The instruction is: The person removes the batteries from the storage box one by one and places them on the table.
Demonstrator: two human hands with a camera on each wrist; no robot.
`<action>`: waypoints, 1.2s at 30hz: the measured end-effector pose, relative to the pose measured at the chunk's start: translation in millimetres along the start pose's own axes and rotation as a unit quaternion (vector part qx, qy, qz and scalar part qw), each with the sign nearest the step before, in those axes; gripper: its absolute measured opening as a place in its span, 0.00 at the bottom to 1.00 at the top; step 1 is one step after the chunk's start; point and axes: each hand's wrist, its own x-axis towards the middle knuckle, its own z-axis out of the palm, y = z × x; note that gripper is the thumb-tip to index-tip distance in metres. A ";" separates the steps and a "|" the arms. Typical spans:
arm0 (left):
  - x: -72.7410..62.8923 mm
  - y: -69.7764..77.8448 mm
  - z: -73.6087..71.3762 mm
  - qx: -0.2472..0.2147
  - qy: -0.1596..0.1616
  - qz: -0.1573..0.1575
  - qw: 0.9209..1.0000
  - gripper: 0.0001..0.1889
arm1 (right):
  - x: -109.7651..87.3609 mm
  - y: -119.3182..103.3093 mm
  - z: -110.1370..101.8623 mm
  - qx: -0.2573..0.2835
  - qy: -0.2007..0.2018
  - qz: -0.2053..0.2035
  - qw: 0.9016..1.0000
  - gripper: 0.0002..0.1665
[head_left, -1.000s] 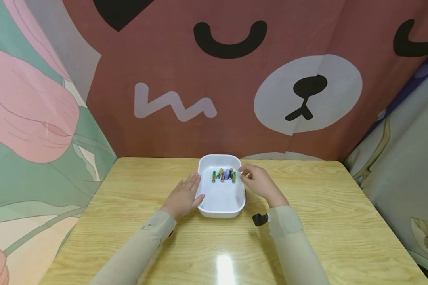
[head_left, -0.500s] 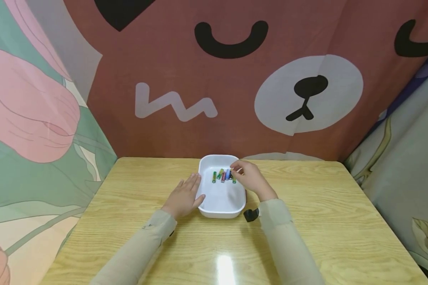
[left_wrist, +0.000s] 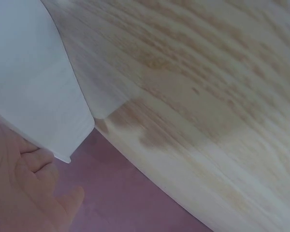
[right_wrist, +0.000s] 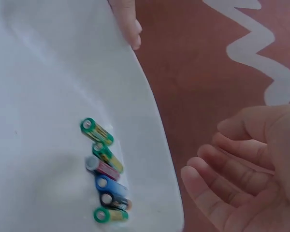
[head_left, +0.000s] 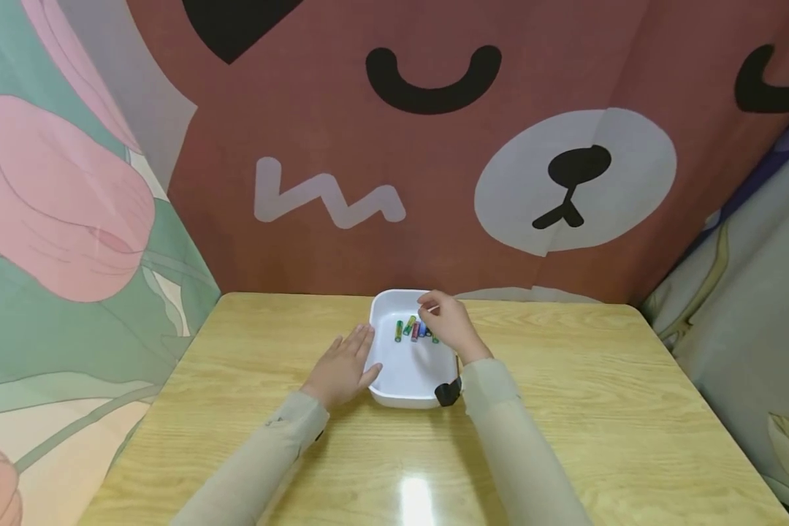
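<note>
A white plastic tray [head_left: 408, 369] holds several small batteries lying in a loose row toward its far end. In the right wrist view a green battery [right_wrist: 97, 131] lies at one end. Beside a second green one come a red battery [right_wrist: 104, 167], a blue battery [right_wrist: 111, 185], a black battery [right_wrist: 114, 200] and another green one. My left hand [head_left: 342, 367] rests along the tray's left rim, fingers straight. Over the far right part of the tray hovers my right hand [head_left: 449, 321], fingers loosely bent with nothing between them, partly covering the right-hand batteries in the head view.
The tray stands near the back edge of a light wooden table [head_left: 269, 351]. Behind the table hangs a reddish-brown cloth [head_left: 342, 256] with a bear face. A floral curtain [head_left: 98, 329] is on the left. A black wrist device [head_left: 447, 393] overlaps the tray's near right corner.
My right hand has moved left from beyond the tray's right rim to over the batteries. The left hand stays at the rim. The head view has shifted slightly.
</note>
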 end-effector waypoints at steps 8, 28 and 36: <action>0.9 0.9 -0.6 0.000 0.002 0.004 1.000 0.40 | 16.9 0.7 11.2 0.031 0.009 0.010 0.999 0.15; 0.1 -0.1 -1.8 0.007 0.026 0.020 0.999 0.38 | 39.0 6.2 39.3 0.005 -0.033 0.034 0.999 0.21; -1.4 0.0 0.1 0.003 0.029 0.020 0.999 0.38 | 35.8 17.7 47.2 0.014 -0.010 0.009 1.000 0.20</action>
